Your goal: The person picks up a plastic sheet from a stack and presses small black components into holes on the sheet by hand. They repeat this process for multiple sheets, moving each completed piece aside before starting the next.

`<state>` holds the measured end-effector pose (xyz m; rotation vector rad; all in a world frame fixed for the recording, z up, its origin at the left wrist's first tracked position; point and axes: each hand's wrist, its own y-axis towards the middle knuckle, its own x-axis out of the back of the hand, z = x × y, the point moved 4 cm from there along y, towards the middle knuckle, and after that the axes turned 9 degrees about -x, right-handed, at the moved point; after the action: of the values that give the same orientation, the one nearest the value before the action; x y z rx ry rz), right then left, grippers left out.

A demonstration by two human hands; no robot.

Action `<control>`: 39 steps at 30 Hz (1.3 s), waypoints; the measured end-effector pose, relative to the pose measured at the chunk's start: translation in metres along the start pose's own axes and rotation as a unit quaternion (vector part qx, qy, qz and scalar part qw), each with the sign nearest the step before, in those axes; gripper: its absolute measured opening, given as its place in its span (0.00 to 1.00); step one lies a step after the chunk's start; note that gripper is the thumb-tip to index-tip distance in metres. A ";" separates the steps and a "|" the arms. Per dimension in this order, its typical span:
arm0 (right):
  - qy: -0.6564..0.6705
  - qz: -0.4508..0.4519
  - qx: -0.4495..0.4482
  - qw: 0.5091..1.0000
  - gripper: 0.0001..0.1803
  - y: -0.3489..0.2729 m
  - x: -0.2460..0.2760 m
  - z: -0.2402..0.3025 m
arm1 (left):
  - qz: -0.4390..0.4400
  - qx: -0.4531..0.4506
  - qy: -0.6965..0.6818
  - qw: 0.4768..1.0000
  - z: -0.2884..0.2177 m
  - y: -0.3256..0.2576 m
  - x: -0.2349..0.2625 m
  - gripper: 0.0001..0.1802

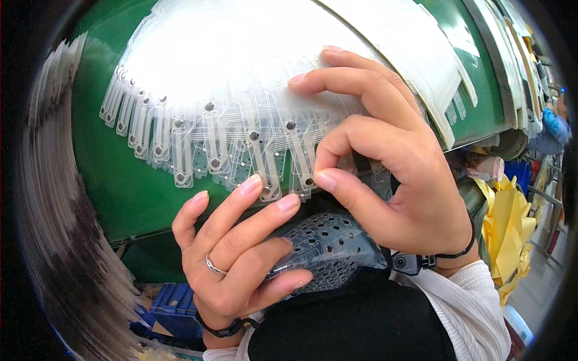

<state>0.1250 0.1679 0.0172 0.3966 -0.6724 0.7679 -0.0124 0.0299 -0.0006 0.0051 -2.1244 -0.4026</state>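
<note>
Clear flexible circuit films [232, 138] with printed traces lie overlapped in a fan, their narrow tabs pointing toward me. Several tabs carry round black dots. My right hand [385, 144] pinches thumb and index finger together at a tab end, beside a black dot; whatever is between the fingertips is hidden. Its other fingers are raised over the films. My left hand [235, 253] rests its longer fingertips against neighbouring tab ends. Between its curled index finger and thumb it holds a clear sheet with rows of black dots [334, 246], which hangs over my lap.
The films lie on a green tabletop [120, 192] with its edge toward me. More white film stacks [415, 42] lie at the far right. Blue bins [174, 310] stand below left. Yellow wrapping [509, 228] is at the right, and another person [551, 123] is farther off.
</note>
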 end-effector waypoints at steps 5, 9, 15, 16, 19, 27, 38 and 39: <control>-0.009 0.000 0.001 1.000 0.07 0.002 -0.001 0.002 | 0.004 0.006 0.000 1.000 0.000 0.000 0.002 0.30; -0.015 0.001 -0.006 1.000 0.07 0.001 -0.001 0.003 | 0.007 0.003 -0.006 1.000 0.001 0.000 0.002 0.30; -0.017 -0.003 -0.021 1.000 0.07 0.001 -0.006 0.004 | 0.013 0.004 -0.007 1.000 0.001 -0.002 0.003 0.29; -0.012 -0.004 -0.026 1.000 0.07 0.001 -0.007 0.005 | 0.017 0.005 -0.005 1.000 0.001 -0.003 0.003 0.29; -0.074 -0.018 -0.028 0.997 0.08 0.000 -0.001 0.012 | 0.019 -0.004 -0.008 1.000 -0.001 0.001 0.004 0.29; -0.064 -0.065 -0.035 0.995 0.17 -0.015 0.003 0.014 | -0.034 -0.013 -0.011 0.999 -0.002 -0.003 0.007 0.29; 0.106 0.042 0.006 0.993 0.19 -0.054 0.003 0.025 | -0.151 0.121 -0.391 0.900 -0.007 -0.001 -0.010 0.19; 0.089 0.039 0.012 0.995 0.18 -0.056 0.003 0.024 | -0.160 0.124 -0.377 0.904 -0.010 -0.003 -0.008 0.22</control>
<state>0.1584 0.1194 0.0318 0.3211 -0.5140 0.8753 0.0000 0.0259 -0.0028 0.4116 -2.9479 -0.3510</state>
